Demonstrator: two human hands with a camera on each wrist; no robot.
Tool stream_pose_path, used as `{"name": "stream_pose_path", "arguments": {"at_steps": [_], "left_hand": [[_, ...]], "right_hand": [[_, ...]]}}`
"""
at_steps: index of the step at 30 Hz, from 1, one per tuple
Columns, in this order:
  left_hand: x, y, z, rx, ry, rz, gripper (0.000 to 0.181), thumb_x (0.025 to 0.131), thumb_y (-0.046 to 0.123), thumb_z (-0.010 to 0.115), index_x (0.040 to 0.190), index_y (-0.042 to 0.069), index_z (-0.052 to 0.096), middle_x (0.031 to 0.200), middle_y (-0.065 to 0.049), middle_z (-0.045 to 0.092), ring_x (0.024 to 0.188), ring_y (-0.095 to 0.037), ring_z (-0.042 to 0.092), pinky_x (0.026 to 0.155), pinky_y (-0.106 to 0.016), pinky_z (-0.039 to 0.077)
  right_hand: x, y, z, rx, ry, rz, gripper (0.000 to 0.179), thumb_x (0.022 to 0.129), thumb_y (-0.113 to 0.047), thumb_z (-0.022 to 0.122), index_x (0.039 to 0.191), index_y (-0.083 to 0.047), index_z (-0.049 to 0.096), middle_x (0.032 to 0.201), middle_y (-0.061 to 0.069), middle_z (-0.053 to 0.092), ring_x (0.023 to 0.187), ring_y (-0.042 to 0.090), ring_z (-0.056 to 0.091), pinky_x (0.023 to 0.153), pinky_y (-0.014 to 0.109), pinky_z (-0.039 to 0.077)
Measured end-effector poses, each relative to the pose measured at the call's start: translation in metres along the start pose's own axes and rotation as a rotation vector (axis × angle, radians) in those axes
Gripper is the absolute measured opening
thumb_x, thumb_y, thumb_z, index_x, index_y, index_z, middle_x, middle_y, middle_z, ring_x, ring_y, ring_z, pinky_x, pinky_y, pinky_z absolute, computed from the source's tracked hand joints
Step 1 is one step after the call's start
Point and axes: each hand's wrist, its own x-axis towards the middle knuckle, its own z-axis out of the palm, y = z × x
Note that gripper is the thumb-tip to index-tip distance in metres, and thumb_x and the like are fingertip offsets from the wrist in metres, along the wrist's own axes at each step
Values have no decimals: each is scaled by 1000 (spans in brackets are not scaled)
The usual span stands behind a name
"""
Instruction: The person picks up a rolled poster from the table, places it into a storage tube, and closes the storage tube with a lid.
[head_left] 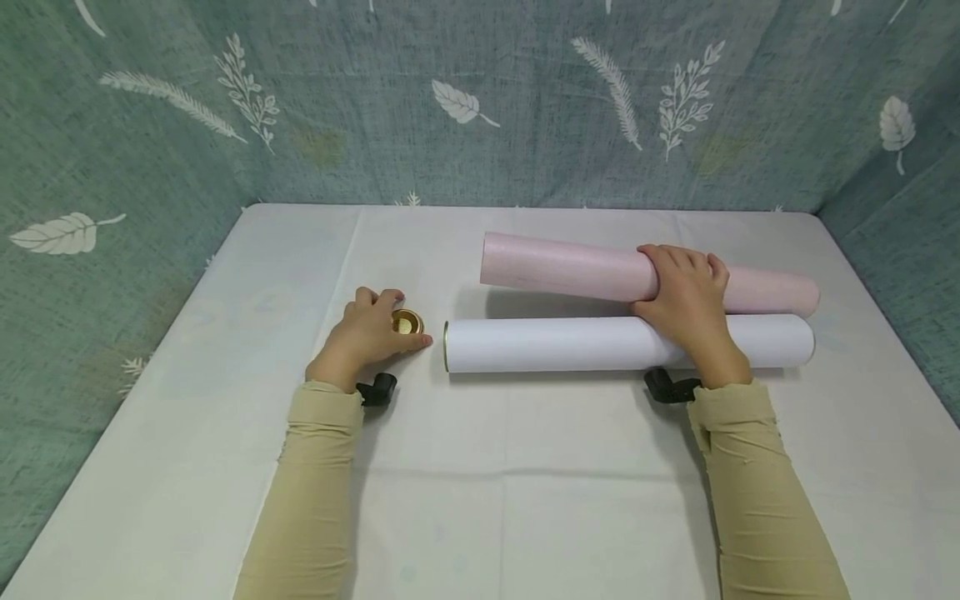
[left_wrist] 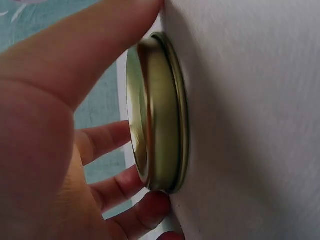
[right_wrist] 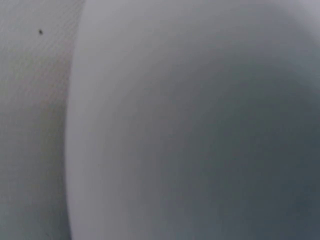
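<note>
On the left of the table, a round gold metal lid (head_left: 407, 322) lies with its hollow side up. My left hand (head_left: 363, 333) curls round it, thumb along the near side and fingers at the far side. In the left wrist view, fingertips touch the rim of the lid (left_wrist: 165, 115). My right hand (head_left: 686, 292) grips a pink cardboard tube (head_left: 562, 267) from above, fingers over its far side. Under that palm and wrist lies a white tube (head_left: 547, 345) with a gold rim at its left end. The white tube (right_wrist: 130, 125) blurrily fills most of the right wrist view.
A white cloth covers the table (head_left: 465, 517). Green fabric with white leaf prints (head_left: 450, 158) hangs behind it and at both sides. Black wrist mounts (head_left: 378, 390) sit at both cuffs, the right one close against the white tube.
</note>
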Motion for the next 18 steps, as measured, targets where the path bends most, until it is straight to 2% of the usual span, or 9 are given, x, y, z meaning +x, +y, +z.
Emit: {"name": "stream_pose_path", "arguments": {"at_steps": [6, 10, 15, 18], "left_hand": [[1, 3, 3, 10, 23, -22, 71, 73, 57, 63, 124, 15, 38, 111, -15, 35, 91, -30, 45, 68, -40, 42], [1, 4, 2, 41, 38, -34, 68, 74, 55, 61, 123, 14, 38, 107, -14, 36, 84, -29, 50, 66, -38, 42], [1, 4, 0, 41, 26, -37, 65, 75, 54, 60, 121, 14, 39, 105, -13, 35, 81, -29, 51, 65, -37, 42], [2, 4, 0, 15, 35, -25, 62, 76, 51, 61, 120, 12, 40, 107, -14, 34, 86, -30, 48, 68, -39, 42]], "right_hand": [[-1, 0, 2, 1, -5, 2, 66, 67, -20, 73, 126, -11, 46, 125, 13, 47, 114, 34, 35, 98, 55, 4], [0, -1, 2, -1, -6, 1, 66, 67, -20, 73, 127, -12, 46, 125, 13, 47, 114, 34, 35, 98, 54, 4], [0, 0, 1, -1, -8, 1, 67, 67, -20, 73, 127, -11, 45, 126, 13, 47, 115, 34, 34, 98, 54, 4], [0, 0, 0, -1, -6, 3, 67, 67, -20, 73, 127, -11, 45, 126, 13, 47, 115, 34, 34, 98, 54, 3]]}}
